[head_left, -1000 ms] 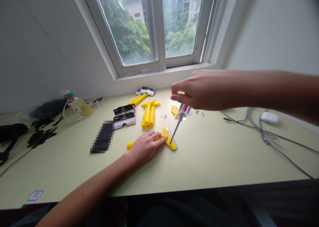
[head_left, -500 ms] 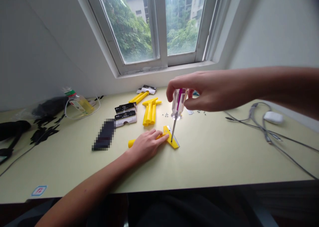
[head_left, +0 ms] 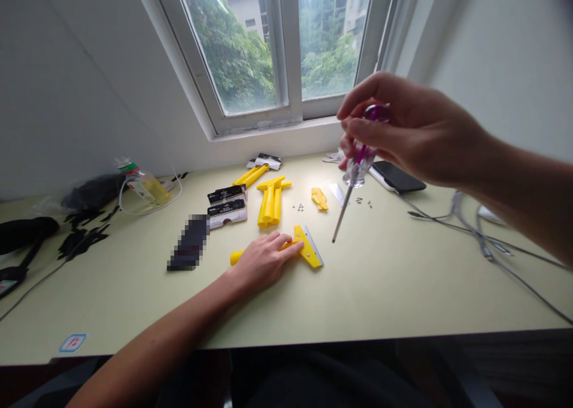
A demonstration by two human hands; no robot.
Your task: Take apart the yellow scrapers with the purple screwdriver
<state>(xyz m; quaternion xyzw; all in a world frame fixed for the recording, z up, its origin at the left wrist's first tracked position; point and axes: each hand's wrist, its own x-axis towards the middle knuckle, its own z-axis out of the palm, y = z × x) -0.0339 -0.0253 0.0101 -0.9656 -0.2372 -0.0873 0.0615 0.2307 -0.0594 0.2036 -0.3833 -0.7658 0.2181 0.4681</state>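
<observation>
My left hand [head_left: 267, 257] is closed round the handle of a yellow scraper [head_left: 305, 248], pressing it to the table. The scraper's wide head points right, with two screws in it and a metal blade along its edge. Up in the air to the right, my right hand [head_left: 396, 118] grips a screwdriver [head_left: 359, 157] with a clear and purple handle. Its tip hangs free, a little to the right of the scraper head. Beyond the scraper lie small nuts [head_left: 301, 206], yellow plastic pieces [head_left: 319, 199], blades [head_left: 339, 194] and small screws [head_left: 359, 200].
More yellow scrapers [head_left: 270, 202] and yellow handles [head_left: 251, 174] lie at the back, beside black-and-white packages [head_left: 227, 211]. A pixelated dark object [head_left: 190, 244] is left of my hand. Phone [head_left: 400, 176] and cables [head_left: 474, 232] lie right; a bottle [head_left: 145, 187] stands far left.
My right hand has lifted the screwdriver off the scraper head and moved it up and to the right. A screw now shows where its tip was. The left hand stays put.
</observation>
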